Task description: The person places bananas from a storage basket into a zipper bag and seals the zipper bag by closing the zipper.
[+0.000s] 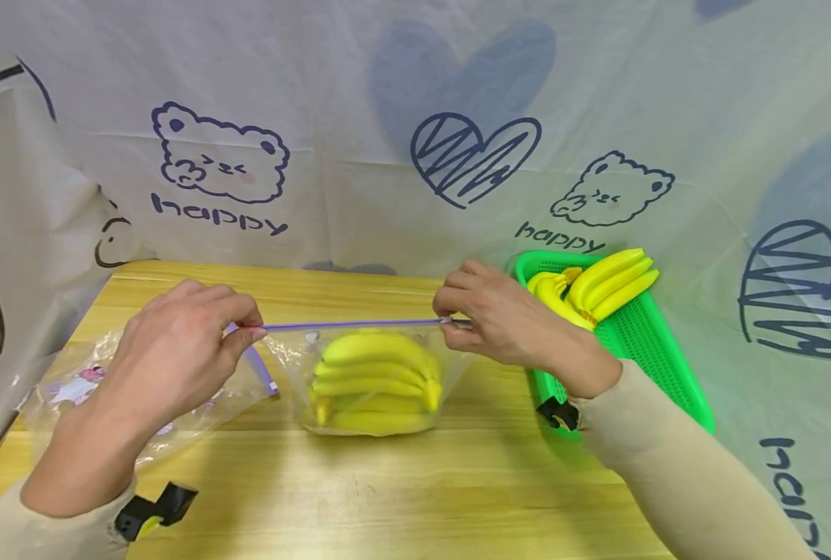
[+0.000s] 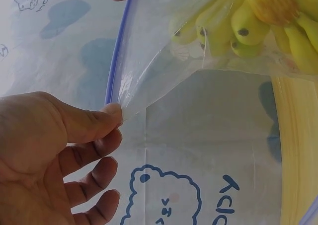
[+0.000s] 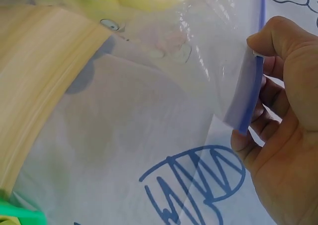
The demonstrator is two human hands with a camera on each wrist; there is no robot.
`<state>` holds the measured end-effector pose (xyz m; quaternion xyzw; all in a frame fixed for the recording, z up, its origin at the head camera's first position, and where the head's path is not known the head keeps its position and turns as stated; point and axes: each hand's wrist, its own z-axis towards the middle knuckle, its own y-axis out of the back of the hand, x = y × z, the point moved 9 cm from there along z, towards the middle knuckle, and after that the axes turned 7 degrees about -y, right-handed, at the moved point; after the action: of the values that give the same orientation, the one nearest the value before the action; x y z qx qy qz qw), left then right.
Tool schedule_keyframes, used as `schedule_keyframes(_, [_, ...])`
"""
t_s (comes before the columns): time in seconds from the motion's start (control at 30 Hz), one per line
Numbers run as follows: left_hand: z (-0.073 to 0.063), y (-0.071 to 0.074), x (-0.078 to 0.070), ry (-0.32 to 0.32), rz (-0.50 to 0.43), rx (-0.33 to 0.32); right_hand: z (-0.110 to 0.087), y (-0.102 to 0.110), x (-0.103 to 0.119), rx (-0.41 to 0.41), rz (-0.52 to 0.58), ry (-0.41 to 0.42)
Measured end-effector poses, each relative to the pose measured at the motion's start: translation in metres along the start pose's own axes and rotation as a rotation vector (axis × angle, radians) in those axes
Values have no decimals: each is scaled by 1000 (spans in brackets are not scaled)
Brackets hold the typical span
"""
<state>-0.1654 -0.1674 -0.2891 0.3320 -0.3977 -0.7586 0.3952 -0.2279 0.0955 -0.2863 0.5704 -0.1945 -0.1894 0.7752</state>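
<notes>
A clear zip bag (image 1: pixel 285 350) with a purple top strip hangs between the two hands, holding yellow bananas (image 1: pixel 373 377). My left hand (image 1: pixel 184 358) pinches the bag's left top corner between thumb and forefinger; the left wrist view shows its other fingers loosely bent. At the strip's right part, my right hand (image 1: pixel 489 315) pinches the small white slider (image 3: pixel 257 54) with thumb and forefinger. In the right wrist view the purple strip (image 3: pixel 252 93) runs down past the slider, along the curled fingers. The strip is stretched straight across in the head view.
Another clear bag (image 1: pixel 198 416) with a purple strip and printed figures lies flat on the wooden table (image 1: pixel 387 498) at the left, partly under the left arm. A green basket (image 1: pixel 667 373) with more bananas (image 1: pixel 611 284) stands at the right. Printed white cloth (image 1: pixel 359 155) hangs behind.
</notes>
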Motion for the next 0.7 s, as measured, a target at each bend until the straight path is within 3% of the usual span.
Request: schedule_keyframes(0.7, [-6,0,19,69,9,45,-17,3,-28,55,46,-115])
